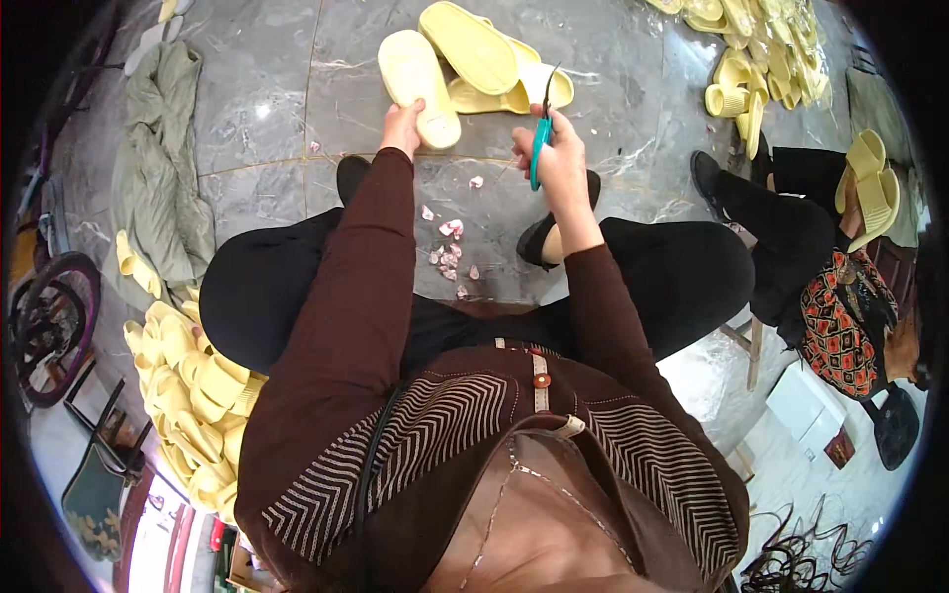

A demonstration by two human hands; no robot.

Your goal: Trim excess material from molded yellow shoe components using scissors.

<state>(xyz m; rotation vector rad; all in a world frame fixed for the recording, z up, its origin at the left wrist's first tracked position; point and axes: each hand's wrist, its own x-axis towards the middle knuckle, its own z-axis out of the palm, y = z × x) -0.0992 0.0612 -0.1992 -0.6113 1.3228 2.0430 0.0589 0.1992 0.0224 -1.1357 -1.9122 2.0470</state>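
Note:
My left hand point(403, 127) is closed on the heel end of a pale yellow slipper point(411, 71), its sole side turned up. In my right hand point(561, 163) is a pair of scissors point(541, 150) with teal handles and dark blades pointing away from me. Just beyond my hands, more yellow slippers point(470, 44) lie on the floor, one overlapping the others. Small pinkish-white scraps point(450, 252) are scattered on the tiles between my feet.
A heap of yellow slippers point(193, 395) sits by my left leg; another pile point(781, 49) lies at the far right. Grey-green cloth point(163, 148) is spread at the left near a wheel point(54, 326). A person in black point(781, 212) sits at the right with yellow slippers point(870, 188).

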